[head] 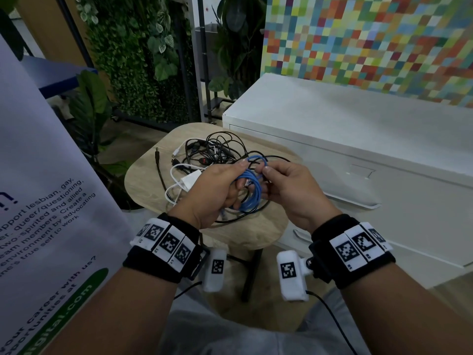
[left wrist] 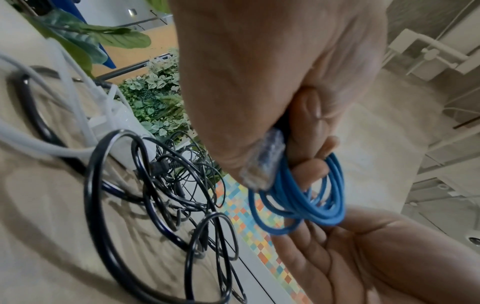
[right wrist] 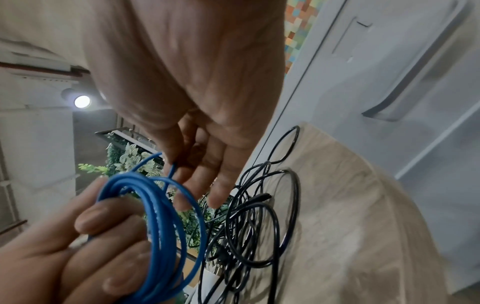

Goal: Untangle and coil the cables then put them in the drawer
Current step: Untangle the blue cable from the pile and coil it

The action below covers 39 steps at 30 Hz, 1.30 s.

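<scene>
A blue cable is wound into a coil of several loops above the small wooden table. My left hand grips the coil with fingers curled through it, and its clear plug lies against the palm. My right hand pinches a loose blue strand at the top of the coil. Behind the hands, a tangle of black cables lies on the table with a white cable and charger.
A white drawer cabinet stands right of the table, its drawers closed, with handles facing me. A printed banner stands at the left. Plants and a green wall fill the back.
</scene>
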Each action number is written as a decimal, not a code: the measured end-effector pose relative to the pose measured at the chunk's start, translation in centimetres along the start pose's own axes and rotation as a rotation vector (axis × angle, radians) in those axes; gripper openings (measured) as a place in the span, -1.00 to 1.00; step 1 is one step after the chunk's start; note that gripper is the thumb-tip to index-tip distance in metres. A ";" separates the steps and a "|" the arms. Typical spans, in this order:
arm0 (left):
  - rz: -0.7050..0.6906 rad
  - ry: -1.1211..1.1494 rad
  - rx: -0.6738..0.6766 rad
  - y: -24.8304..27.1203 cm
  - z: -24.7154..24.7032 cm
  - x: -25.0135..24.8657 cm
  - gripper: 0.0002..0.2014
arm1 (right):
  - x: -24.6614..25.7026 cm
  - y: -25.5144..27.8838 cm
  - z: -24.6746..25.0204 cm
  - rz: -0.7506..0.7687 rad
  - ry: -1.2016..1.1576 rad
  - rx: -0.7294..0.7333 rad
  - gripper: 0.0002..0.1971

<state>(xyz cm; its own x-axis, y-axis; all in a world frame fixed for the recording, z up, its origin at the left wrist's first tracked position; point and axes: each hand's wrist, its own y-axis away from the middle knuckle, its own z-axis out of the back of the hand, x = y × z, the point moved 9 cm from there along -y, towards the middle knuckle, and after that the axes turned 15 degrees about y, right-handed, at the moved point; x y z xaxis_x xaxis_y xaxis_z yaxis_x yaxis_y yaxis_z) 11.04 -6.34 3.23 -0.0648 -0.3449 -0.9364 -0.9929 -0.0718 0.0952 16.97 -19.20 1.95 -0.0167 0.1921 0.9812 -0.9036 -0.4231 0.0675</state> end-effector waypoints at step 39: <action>-0.223 0.122 -0.251 0.1 1.6 -0.4 -0.60 | 3.3 2.6 -3.2 0.463 0.433 0.007 -0.34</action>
<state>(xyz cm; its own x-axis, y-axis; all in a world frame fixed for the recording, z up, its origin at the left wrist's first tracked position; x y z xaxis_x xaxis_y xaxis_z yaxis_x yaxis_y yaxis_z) 10.84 -4.68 3.11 0.1781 -0.4028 -0.8978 -0.9247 -0.3804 -0.0127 13.25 -16.82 4.80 -0.5780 0.3284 0.7470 -0.7587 -0.5534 -0.3437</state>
